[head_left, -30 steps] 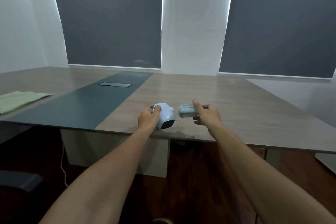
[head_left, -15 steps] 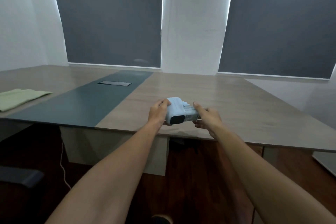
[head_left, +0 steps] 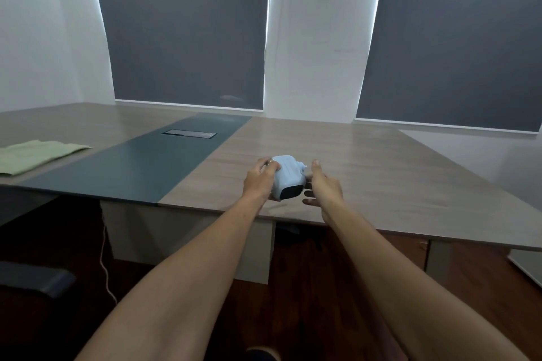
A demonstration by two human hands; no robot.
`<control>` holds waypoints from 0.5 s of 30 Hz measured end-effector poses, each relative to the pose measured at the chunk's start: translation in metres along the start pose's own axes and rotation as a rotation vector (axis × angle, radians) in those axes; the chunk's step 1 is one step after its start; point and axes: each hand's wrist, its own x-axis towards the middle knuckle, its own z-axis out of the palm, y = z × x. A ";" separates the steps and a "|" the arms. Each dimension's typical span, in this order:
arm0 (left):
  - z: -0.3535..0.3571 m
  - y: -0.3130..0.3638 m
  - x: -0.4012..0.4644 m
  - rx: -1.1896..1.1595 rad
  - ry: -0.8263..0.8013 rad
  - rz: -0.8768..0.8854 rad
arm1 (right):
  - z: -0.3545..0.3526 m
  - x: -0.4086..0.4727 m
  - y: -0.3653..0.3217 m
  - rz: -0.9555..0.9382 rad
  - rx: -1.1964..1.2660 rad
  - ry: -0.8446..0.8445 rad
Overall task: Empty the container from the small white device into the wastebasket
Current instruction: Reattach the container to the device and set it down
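Left hand (head_left: pixel 259 182) grips white device (head_left: pixel 286 177) near tabletop (head_left: pixel 381 173) edge; right hand (head_left: pixel 324 184) open, empty, just beside it. Risk: device slipping off edge if left grip loosens.

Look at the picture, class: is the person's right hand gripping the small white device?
No. The right hand is open beside the white device, fingers spread, while the left hand holds it.

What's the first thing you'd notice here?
A small white device near the table's front edge, gripped by the left hand while the right hand hangs open beside it. Behind, two big dark window blinds fill the wall, and a green cloth lies far left.
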 end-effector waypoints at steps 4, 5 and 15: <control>-0.016 0.002 0.005 0.063 0.061 0.034 | 0.010 -0.006 -0.003 0.002 -0.046 -0.051; -0.020 0.001 0.006 0.083 0.080 0.046 | 0.013 -0.007 -0.003 0.014 -0.052 -0.076; -0.070 -0.014 0.014 0.344 0.293 0.198 | 0.040 -0.013 0.002 0.022 -0.132 -0.131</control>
